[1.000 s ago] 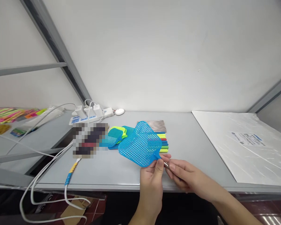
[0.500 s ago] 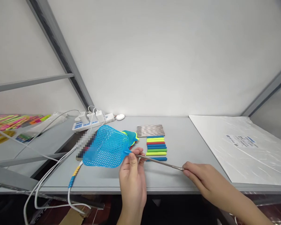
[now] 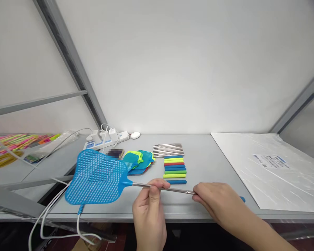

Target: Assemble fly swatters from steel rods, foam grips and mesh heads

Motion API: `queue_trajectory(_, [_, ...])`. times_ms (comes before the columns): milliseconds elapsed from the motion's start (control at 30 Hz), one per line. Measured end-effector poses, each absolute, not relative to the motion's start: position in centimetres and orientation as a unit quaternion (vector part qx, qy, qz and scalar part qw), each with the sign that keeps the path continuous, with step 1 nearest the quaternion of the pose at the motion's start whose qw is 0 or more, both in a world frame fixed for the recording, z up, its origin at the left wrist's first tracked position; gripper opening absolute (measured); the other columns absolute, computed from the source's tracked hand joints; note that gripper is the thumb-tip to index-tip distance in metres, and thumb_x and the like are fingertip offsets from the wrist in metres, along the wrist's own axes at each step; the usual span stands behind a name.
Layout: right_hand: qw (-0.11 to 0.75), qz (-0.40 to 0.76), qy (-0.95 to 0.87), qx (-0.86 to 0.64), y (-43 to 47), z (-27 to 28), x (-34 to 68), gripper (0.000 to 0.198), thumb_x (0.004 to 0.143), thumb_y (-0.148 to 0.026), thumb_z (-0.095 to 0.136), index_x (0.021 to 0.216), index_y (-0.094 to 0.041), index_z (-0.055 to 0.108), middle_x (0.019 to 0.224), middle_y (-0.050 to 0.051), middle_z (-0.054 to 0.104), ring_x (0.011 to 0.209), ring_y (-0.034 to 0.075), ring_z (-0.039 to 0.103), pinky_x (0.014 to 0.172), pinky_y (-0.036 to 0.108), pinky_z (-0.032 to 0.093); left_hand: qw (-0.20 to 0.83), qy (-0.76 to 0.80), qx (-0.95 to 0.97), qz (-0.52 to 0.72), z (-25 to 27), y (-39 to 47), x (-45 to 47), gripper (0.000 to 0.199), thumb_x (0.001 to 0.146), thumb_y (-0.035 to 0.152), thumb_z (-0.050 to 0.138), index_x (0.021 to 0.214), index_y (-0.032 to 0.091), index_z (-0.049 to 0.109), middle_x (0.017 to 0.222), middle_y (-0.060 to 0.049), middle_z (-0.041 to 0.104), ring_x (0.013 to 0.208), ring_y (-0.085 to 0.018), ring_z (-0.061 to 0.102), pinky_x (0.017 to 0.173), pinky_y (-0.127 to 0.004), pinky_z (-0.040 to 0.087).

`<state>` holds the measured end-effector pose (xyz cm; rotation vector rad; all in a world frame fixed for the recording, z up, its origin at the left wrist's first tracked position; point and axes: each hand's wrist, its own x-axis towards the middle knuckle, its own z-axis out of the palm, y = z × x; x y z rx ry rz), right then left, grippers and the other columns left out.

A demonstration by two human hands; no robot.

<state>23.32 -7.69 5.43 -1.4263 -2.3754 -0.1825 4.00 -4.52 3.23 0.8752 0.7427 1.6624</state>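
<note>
A blue fly swatter (image 3: 98,177) with a meshed head and a thin metal rod spans both hands above the table. My left hand (image 3: 150,209) pinches the rod a little right of the blue head. Farther along, my right hand (image 3: 217,200) is closed around the handle end, and a blue tip pokes out past it. Behind the hands lies a column of coloured handle grips (image 3: 174,176) in blue, yellow, green and red. Beyond them is a row of metal rods (image 3: 168,150). Several loose swatter heads (image 3: 146,158) lie piled to the left of these.
A white power strip (image 3: 101,143) with chargers and cables stands at the back left, near a white oval device (image 3: 135,135). On the right rests a large white wrapped sheet (image 3: 264,174). Colourful sticks (image 3: 23,141) lie on the left shelf beyond a metal frame.
The swatter has shifted left and down through my left hand, which now grips the rod farther from the head. My right hand sits slightly more to the left, with the blue tip now visible.
</note>
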Motion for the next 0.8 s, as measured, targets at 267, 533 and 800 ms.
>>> queue_trajectory(267, [0.168,-0.196,-0.817,-0.515,-8.3,3.0,29.3,0.029,0.101,-0.028,0.038,0.074,-0.021,0.045,0.061,-0.003,0.05,0.052,0.014,0.04,0.055,0.029,0.021,0.52,0.294,0.265,0.757,5.6,-2.5,1.6,0.018,0.08,0.034,0.074,0.078,0.017,0.069,0.08,0.001,0.063,0.078,-0.012,0.061,0.081,-0.027,0.052])
queue_trajectory(533, [0.155,-0.195,-0.797,-0.55,-10.2,2.5,32.7,0.029,0.101,-0.028,0.038,0.077,-0.02,0.051,0.063,-0.002,0.054,0.053,0.013,0.045,0.055,0.028,0.025,0.538,0.3,0.255,0.745,4.6,-1.3,3.2,0.016,0.085,0.036,0.068,0.085,0.02,0.068,0.089,0.001,0.064,0.087,-0.012,0.06,0.084,-0.027,0.051])
queue_trajectory(800, [0.168,-0.171,-0.806,-0.541,-9.5,4.6,28.9,0.028,0.102,-0.03,0.037,0.081,-0.02,0.052,0.064,-0.002,0.056,0.053,0.013,0.048,0.053,0.028,0.024,0.617,0.31,0.461,0.558,3.1,-4.6,9.1,0.036,0.092,0.049,0.051,0.092,0.017,0.07,0.099,-0.01,0.069,0.1,-0.023,0.061,0.091,-0.036,0.048])
